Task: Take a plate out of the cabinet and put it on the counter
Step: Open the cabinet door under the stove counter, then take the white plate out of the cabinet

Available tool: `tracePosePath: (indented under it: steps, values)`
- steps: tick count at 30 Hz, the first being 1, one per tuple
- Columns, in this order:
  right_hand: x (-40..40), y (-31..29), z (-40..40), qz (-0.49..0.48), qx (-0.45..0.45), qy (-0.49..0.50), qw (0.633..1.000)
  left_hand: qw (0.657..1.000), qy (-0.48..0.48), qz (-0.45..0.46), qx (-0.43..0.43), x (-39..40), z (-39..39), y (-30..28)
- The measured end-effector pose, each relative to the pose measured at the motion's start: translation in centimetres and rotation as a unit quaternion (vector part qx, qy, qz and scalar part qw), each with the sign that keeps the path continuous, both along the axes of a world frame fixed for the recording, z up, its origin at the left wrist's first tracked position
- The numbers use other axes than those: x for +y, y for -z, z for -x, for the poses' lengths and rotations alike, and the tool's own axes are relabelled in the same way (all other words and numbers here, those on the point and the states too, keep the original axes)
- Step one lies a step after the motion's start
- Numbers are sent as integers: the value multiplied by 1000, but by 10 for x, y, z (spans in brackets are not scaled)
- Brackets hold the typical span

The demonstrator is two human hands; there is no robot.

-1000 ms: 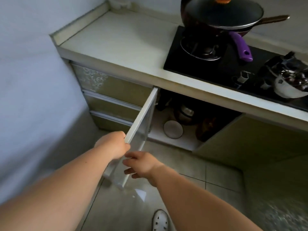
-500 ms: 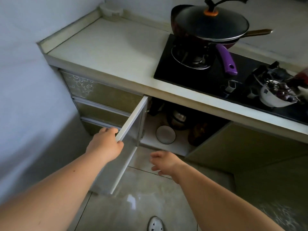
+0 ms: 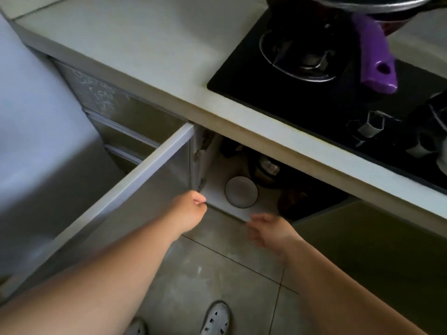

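A small round white plate with a dark rim [image 3: 240, 191] lies flat on the white floor of the open cabinet [image 3: 215, 180] under the counter [image 3: 135, 44]. My left hand [image 3: 191, 209] is at the cabinet's lower left corner, just left of the plate, fingers curled with nothing in them. My right hand [image 3: 271, 229] hovers at the cabinet's front edge, a little right of and below the plate, fingers apart and empty. Neither hand touches the plate.
The left cabinet door [image 3: 125, 189] stands swung wide open. The right door [image 3: 367, 243] is open too. Dark pots [image 3: 264, 170] sit behind the plate. A black hob [image 3: 314, 100] carries a pan with a purple handle [image 3: 376, 61]. My shoes [image 3: 216, 319] are on the tiled floor.
My left hand let go of the door's top edge and dropped to the cabinet's lower corner. My right hand moved forward toward the cabinet. The view has moved closer and lower.
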State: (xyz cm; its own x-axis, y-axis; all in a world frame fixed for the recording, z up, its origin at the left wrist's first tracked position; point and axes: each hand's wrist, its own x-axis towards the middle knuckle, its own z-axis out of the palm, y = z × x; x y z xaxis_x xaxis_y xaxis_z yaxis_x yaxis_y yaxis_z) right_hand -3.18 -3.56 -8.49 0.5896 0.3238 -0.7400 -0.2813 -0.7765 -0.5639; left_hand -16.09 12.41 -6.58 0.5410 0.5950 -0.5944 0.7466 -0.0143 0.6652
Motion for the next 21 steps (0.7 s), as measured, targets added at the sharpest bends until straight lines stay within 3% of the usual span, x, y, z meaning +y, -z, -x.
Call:
tracePosePath:
  steps: [7, 11, 21]
  values:
    - [0, 90, -37, 10, 9, 60, 998, 999, -19, 33, 13, 4, -37, 90]
    - [20, 148, -50, 0, 57, 93, 994, 999, -17, 44, 12, 21, -57, 144]
    - [31, 313, -86, -4, 9, 168, 986, 998, -2, 56, 12, 41, -101, 302]
